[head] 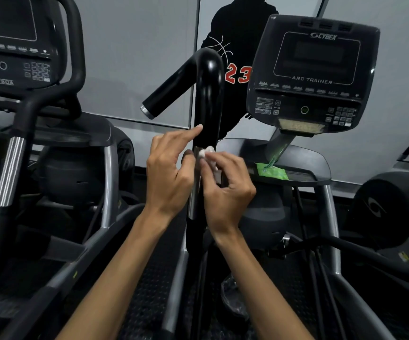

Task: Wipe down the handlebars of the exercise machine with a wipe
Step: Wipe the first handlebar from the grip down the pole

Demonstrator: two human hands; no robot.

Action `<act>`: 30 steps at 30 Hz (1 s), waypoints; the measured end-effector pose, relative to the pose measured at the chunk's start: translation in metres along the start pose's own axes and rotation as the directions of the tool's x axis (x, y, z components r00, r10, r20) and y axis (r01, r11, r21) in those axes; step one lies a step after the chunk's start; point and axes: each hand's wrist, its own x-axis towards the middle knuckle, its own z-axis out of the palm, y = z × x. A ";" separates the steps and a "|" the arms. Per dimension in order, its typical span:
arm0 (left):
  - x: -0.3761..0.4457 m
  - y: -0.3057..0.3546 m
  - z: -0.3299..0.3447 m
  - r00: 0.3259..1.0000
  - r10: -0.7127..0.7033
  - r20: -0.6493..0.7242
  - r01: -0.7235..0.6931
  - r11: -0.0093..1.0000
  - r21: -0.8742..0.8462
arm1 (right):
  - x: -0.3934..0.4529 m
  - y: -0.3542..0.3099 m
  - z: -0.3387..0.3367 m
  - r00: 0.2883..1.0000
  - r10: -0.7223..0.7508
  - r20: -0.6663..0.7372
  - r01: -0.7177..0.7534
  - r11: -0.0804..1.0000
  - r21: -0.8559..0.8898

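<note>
A glossy black handlebar rises in the middle of the view and hooks over to the left at its top, with a chrome section lower down under my hands. My right hand pinches a small crumpled white wipe against the bar just below the black grip. My left hand is on the bar's left side, thumb against the chrome and index finger stretched up to touch the black grip.
A green pack of wipes lies on the machine's shelf under the Cybex Arc Trainer console. A second machine with its own console and chrome-banded handlebar stands at the left. Grey wall panels lie behind.
</note>
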 end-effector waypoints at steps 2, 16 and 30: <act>-0.001 -0.001 -0.001 1.000 0.005 0.009 -0.005 1.000 0.000 | 0.002 0.003 -0.003 0.996 0.091 0.005 -0.092 0.995 0.028; -0.004 -0.001 0.003 1.000 -0.008 -0.004 0.008 0.998 -0.062 | 0.033 0.012 0.003 0.910 0.408 0.071 -0.412 0.879 0.241; -0.008 -0.006 0.009 1.000 -0.001 -0.025 -0.001 0.995 -0.096 | 0.018 0.015 -0.006 0.921 0.351 0.170 -0.388 0.864 0.320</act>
